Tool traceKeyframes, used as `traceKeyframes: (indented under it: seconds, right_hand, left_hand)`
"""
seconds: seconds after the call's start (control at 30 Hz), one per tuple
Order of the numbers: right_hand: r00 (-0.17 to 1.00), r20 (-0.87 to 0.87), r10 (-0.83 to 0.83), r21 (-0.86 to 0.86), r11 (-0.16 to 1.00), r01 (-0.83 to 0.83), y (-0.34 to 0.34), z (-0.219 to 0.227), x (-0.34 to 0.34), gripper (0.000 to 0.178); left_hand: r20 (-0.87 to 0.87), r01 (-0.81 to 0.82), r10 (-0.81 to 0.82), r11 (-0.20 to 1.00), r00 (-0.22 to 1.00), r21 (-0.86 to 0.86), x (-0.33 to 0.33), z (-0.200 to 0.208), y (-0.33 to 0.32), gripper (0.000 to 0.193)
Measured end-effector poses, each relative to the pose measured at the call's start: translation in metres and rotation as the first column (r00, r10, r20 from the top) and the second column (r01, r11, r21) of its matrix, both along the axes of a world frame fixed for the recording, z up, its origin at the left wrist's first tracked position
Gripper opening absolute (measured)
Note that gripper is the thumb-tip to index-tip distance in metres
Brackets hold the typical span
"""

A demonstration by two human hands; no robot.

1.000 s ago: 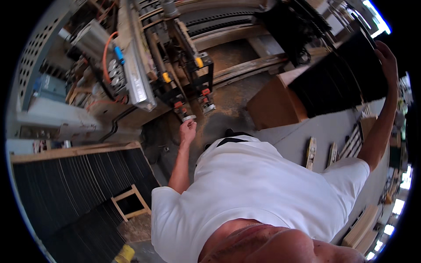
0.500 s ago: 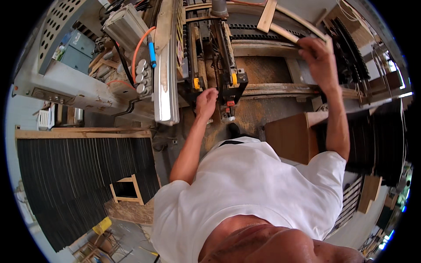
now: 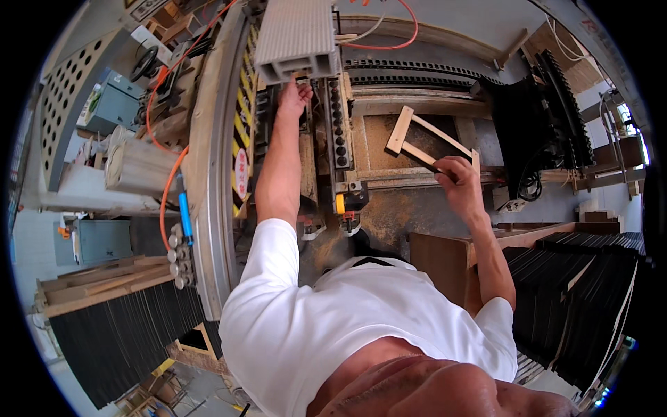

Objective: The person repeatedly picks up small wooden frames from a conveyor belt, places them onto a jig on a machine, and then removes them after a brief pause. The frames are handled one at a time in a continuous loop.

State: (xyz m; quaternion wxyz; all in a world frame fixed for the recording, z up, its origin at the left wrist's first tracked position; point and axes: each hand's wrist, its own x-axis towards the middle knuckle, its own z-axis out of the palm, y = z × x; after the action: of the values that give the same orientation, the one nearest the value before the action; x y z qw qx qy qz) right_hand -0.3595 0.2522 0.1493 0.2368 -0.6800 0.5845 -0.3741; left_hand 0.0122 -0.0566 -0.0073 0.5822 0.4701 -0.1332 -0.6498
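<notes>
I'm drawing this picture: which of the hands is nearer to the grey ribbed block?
Left. The left hand is just below the grey ribbed block in the picture; the right hand is farther off, down to the right, holding a wooden frame.

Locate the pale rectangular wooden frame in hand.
Head view, right of centre: the pale rectangular wooden frame is in the bare right hand, left of the black machine part.

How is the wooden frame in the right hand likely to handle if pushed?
The wooden frame looks light for its size: slim strips around an open middle. It's probably stiff, as the strips look straight. Held near one end by the right hand, it may swing if its far end is nudged.
</notes>
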Motion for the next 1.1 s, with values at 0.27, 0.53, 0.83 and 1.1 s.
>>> traceKeyframes:
  seconds: [0.27,0.53,0.83,1.1]
  right_hand:
    - [0.965,-0.174,0.194,-0.052,0.977,-0.206,-0.051,0.008,0.041,0.021]
    - [0.852,-0.263,0.452,-0.3,0.801,-0.518,-0.127,-0.047,0.173,0.022]
    - [0.726,-0.565,0.391,-0.382,0.656,-0.65,-0.182,-0.107,0.251,0.028]
    - [0.725,-0.575,0.379,-0.379,0.662,-0.646,-0.171,-0.106,0.252,0.023]
  left_hand:
    - [-0.114,-0.134,0.126,0.989,0.985,-0.058,-0.005,-0.029,0.023,0.016]
    - [-0.093,0.066,-0.062,0.997,0.994,0.042,-0.029,0.019,0.329,0.022]
    - [-0.047,-0.076,0.082,0.989,0.995,0.128,-0.036,0.036,0.493,0.028]
    - [-0.168,-0.256,0.284,0.951,0.944,0.17,-0.022,0.019,0.541,0.025]
